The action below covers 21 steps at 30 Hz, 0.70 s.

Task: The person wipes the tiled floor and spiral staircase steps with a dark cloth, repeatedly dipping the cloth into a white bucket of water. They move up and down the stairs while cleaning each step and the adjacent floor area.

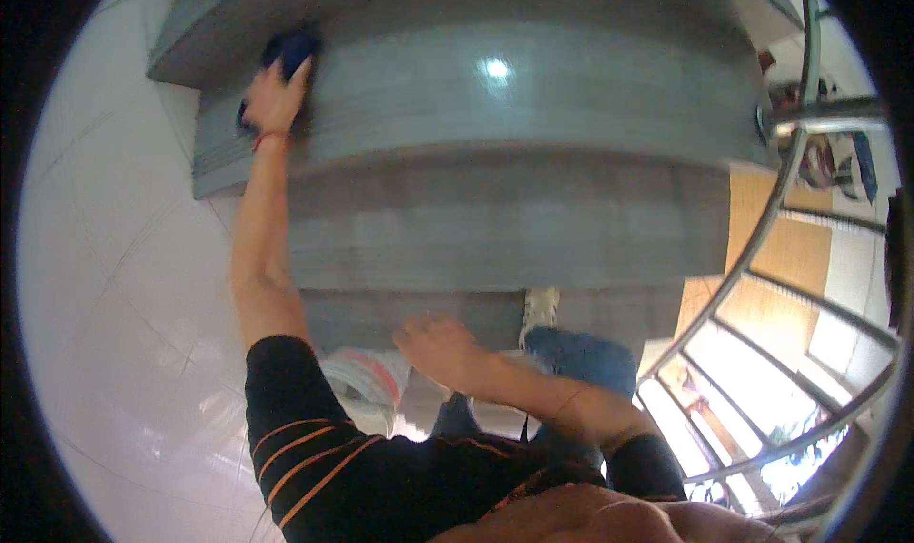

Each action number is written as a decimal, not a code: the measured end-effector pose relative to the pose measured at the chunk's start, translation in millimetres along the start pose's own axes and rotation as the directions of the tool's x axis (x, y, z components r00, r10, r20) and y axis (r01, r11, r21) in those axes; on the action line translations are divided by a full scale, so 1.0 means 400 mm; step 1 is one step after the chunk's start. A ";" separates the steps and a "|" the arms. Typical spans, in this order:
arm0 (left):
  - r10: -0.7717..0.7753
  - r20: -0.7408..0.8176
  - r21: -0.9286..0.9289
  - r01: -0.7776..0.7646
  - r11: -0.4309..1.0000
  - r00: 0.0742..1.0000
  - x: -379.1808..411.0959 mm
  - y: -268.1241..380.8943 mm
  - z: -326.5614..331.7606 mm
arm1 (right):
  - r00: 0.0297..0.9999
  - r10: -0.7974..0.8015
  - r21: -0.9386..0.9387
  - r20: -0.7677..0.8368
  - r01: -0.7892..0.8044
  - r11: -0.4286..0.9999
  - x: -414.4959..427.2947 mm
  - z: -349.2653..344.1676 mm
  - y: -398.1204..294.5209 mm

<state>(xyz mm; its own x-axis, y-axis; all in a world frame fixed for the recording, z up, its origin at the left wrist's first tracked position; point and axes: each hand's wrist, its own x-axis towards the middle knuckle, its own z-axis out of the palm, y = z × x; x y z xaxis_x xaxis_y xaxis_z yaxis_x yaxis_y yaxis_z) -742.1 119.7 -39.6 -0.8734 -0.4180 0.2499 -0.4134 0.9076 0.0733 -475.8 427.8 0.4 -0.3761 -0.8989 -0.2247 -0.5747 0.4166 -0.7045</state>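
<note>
My left hand point(275, 99), with a red band at the wrist, reaches forward and presses a dark blue cloth point(291, 49) onto the left end of a grey stair tread point(428, 107). Folds of the cloth show beyond the fingers and beside the palm. My right hand point(437, 350) is blurred and hangs over the lower steps, near my body, with no object visible in it. Its fingers look loosely bent; whether they are apart is unclear. A light reflects off the tread right of the cloth.
A curved metal railing point(770, 214) runs along the right side. White tiled wall or floor point(128, 257) lies at left. A white bag with a red stripe point(364, 386) is near my body. My shoe point(540, 311) is on a lower step. More steps rise ahead.
</note>
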 end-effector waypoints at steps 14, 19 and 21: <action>0.997 -0.060 0.517 -0.854 0.063 0.038 -0.544 0.608 0.241 | 0.983 -0.113 0.294 -0.144 0.152 0.944 -0.002 0.151 -0.167; 0.841 0.438 0.469 -0.879 0.088 0.318 -0.468 0.088 0.211 | 0.994 -0.097 0.024 0.050 0.096 0.995 0.022 0.170 -0.187; 0.726 0.398 0.198 -0.825 0.529 0.561 -0.463 -0.121 0.158 | 0.992 -0.078 0.012 0.104 0.077 0.997 0.025 0.185 -0.187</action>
<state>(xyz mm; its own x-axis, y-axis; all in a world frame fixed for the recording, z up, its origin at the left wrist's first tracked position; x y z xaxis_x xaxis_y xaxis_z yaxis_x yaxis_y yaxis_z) -576.6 150.6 -150.3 -0.8924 0.4089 -0.1906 0.4511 0.8173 -0.3587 -382.5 377.6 1.1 -0.2525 -0.9378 -0.2381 -0.5928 0.3445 -0.7279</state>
